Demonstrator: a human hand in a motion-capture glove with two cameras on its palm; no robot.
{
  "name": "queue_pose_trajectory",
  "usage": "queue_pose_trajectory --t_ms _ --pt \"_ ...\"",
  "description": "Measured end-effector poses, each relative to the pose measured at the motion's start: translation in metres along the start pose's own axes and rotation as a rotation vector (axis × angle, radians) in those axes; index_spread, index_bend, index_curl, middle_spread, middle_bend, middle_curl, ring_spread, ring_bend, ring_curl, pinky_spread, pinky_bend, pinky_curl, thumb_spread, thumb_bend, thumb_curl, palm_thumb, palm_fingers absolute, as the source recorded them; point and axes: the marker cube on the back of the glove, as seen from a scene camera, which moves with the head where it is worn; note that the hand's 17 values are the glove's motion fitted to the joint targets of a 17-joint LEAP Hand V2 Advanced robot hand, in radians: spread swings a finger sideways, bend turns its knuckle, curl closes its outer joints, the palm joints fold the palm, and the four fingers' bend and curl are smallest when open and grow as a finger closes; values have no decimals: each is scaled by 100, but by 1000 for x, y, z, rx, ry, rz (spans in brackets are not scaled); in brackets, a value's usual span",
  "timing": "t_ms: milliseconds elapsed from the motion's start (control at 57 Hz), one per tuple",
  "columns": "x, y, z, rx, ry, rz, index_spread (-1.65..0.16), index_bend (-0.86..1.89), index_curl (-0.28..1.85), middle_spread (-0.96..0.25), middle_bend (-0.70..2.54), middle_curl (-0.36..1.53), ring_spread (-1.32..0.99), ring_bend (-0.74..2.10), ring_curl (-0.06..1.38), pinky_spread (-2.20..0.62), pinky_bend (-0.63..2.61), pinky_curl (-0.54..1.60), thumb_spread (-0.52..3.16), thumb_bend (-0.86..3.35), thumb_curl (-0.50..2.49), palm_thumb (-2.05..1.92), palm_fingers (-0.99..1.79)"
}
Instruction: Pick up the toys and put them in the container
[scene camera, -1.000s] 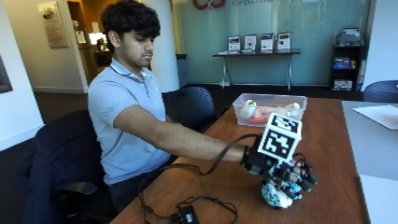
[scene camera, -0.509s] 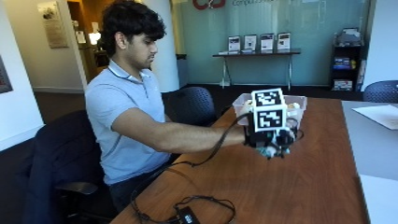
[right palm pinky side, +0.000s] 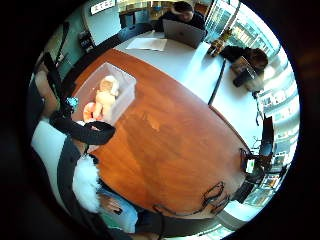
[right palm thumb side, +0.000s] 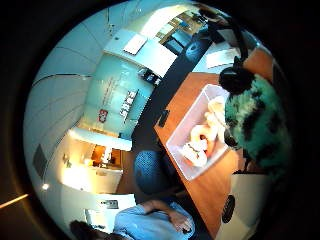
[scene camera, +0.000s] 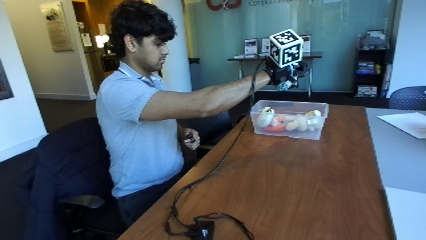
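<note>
High above the clear container (scene camera: 290, 120) on the desk (scene camera: 293, 180), we are seeing the right hand (scene camera: 282, 74) curling its grip around a green-and-black plush toy (right palm thumb side: 255, 125); other toys (scene camera: 286, 121) are lying inside the container.

one clear container (scene camera: 290, 131) on the counter (scene camera: 293, 190), with about three toys (scene camera: 286, 121) inside; one green-and-black plush toy (right palm thumb side: 255, 125) in the gloved hand (scene camera: 281, 75).
</note>
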Motion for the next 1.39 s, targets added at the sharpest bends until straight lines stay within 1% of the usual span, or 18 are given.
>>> queue_pose_trajectory --t_ms 228,263,298,333,368,386,403,421,439,474,526,596,807,877,982,1123,1298,1386 --pt "-41 -31 22 -6 -112 17 -30 16 15 -16 62 66 -29 124 54 -39 101 40 160 87 40 59 107" --pt "-47 -35 28 -23 -131 30 -30 15 15 -16 62 67 -29 123 54 -39 100 40 160 88 40 59 107" --pt "-51 -36 33 -77 -164 43 -30 11 14 -16 63 68 -29 125 54 -39 101 40 160 89 40 58 105" --pt "-51 -35 36 -166 -198 53 -30 1 10 -15 65 70 -28 123 54 -37 101 41 160 88 38 53 85" --pt "-48 -33 39 -244 -221 57 -30 1 9 -15 64 70 -28 122 55 -33 102 42 160 86 36 48 66" --pt "-47 -32 41 -265 -225 57 -31 5 11 -13 53 66 -26 107 51 -25 99 42 160 81 33 39 20" --pt "-46 -32 42 -271 -224 56 -31 11 15 -12 49 68 -24 103 54 -21 103 47 160 79 32 34 3" --pt "-45 -32 43 -266 -215 54 -30 21 19 -9 34 63 -20 82 50 -17 108 49 160 74 28 22 -30" --pt "-42 -31 44 -254 -199 51 -30 22 19 -7 29 60 -18 72 48 -14 109 48 159 69 26 15 -34" --pt "-37 -30 45 -226 -152 43 -30 20 18 -5 23 55 -15 58 40 -9 108 43 156 61 23 2 -31" --pt "-29 -25 44 -197 -92 30 -30 20 19 -3 16 51 -12 45 31 -4 103 38 152 52 20 -8 -24" --pt "-15 -14 40 -188 -36 16 -30 19 21 -2 14 47 -9 38 26 1 98 35 148 42 18 -11 -17" --pt "38 43 44 -209 95 -1 -31 16 24 0 14 40 -5 37 25 8 90 32 143 20 16 -7 -10" --pt "64 66 46 -211 200 15 -31 17 25 0 15 38 -5 38 26 9 88 32 142 15 16 -6 -8" --pt "106 100 48 -266 345 58 -31 17 26 0 17 38 -5 38 26 9 85 31 142 8 17 -5 -5" --pt "157 143 44 -334 391 115 -31 17 27 0 18 36 -5 38 27 9 84 31 144 2 18 -4 -4" --pt "208 176 48 -333 412 213 -31 16 28 1 18 36 -4 30 26 9 85 32 145 -2 20 -4 -6" --pt "222 185 51 -303 408 229 -31 16 28 1 18 36 -4 28 25 9 85 32 145 -2 20 -4 -6"
